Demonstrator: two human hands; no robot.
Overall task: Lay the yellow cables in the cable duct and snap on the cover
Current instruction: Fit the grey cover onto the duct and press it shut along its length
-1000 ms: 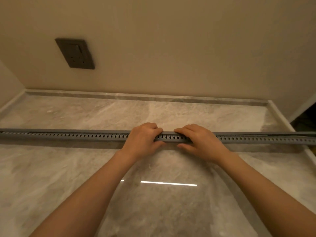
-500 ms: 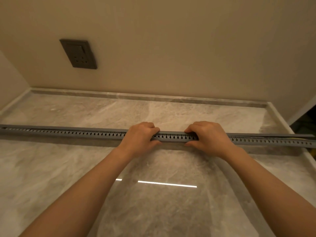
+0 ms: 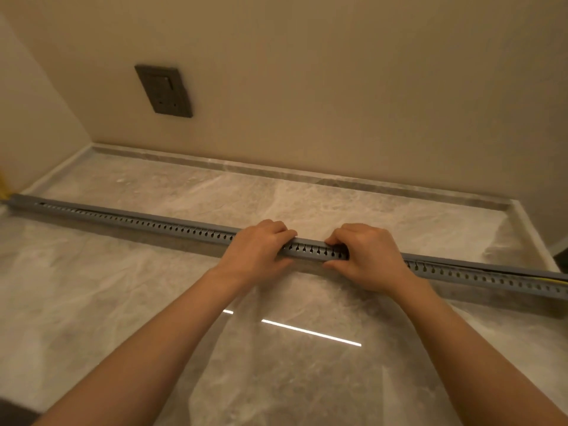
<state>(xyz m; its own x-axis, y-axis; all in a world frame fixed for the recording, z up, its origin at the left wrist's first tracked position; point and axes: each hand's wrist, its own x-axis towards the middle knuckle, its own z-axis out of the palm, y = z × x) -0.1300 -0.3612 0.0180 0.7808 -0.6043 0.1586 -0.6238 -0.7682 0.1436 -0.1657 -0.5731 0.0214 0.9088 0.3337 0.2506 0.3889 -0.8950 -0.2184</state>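
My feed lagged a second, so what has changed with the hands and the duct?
The right hand slid slightly rightward along the cable duct, widening the gap to the left hand. Both hands still grip the duct, which has not shifted on the counter; only the camera view turned.

Gripping grey slotted cable duct [image 3: 153, 224] mid-length with left hand [image 3: 255, 250] and right hand [image 3: 365, 256], close together, fingers curled over top, thumbs on near side. Spans marble counter [image 3: 123, 302] diagonally. Shows yellow cable [image 3: 556, 281] at right end. Faces dark wall socket [image 3: 164, 90].
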